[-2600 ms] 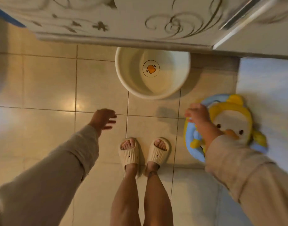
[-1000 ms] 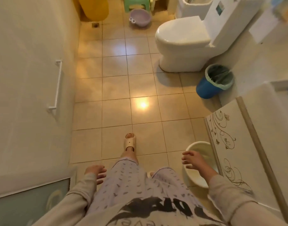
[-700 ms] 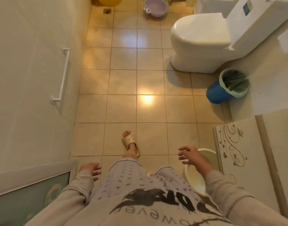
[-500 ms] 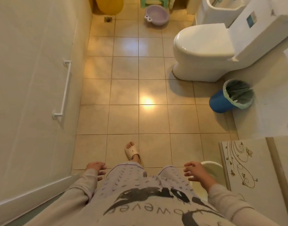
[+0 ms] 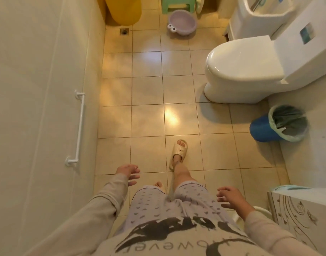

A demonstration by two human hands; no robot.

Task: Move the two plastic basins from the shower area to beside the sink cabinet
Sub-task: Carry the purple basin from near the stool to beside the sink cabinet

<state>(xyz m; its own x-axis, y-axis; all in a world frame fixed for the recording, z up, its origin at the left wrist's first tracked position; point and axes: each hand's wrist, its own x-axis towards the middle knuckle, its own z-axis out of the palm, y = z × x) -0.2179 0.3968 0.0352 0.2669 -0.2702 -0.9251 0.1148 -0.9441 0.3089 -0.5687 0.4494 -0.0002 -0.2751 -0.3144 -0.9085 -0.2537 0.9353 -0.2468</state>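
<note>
A purple plastic basin (image 5: 182,23) with frog eyes on its rim sits on the floor at the far end, in front of a green stool. A cream basin (image 5: 262,212) stands on the floor at the lower right, against the patterned sink cabinet (image 5: 297,213); my right arm hides most of it. My left hand (image 5: 128,173) hangs open at my left side, holding nothing. My right hand (image 5: 230,197) hangs open above the cream basin's rim, fingers spread, not touching it.
A white toilet (image 5: 239,69) juts out on the right. A blue bin (image 5: 280,124) with a green liner stands between toilet and cabinet. A yellow tub (image 5: 124,11) and green stool (image 5: 178,3) are at the far end. A white grab bar (image 5: 79,126) is on the left wall.
I have turned away from the cream basin by the cabinet and stepped along the floor toward the far end. The purple basin has come closer. Both hands stay empty.
</note>
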